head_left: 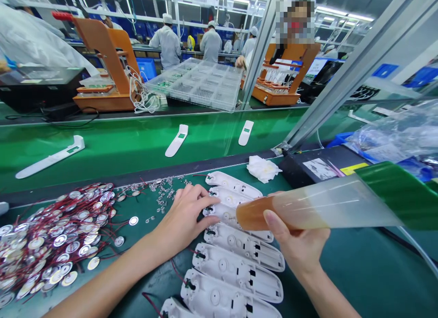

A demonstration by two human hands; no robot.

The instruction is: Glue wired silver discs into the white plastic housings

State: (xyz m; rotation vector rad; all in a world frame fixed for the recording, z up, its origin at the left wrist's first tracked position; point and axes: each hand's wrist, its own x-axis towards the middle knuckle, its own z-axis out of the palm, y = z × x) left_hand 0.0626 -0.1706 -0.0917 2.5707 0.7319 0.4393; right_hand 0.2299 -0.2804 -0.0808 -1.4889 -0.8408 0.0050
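Observation:
My left hand (186, 217) reaches over the bench, its thumb and index finger closed on the left end of a white plastic shell (224, 214). This shell lies in a column of similar white shells (236, 274), several with red wires at their left ends. My right hand (303, 245) grips a large translucent syringe (297, 204) with amber contents and a green far end. The syringe is tilted over the shells, and its narrow end is hidden from view. Left of my left hand lies a heap of round metal discs (73, 231) with red wires.
Small metal parts (163, 192) are scattered behind my left hand. A crumpled white tissue (263, 168) lies past the shells. Beyond, a green conveyor belt (137, 140) carries white covers (177, 140). Orange fixtures (106, 67), a clear tray (205, 83) and a slanting metal post (345, 67) stand farther back.

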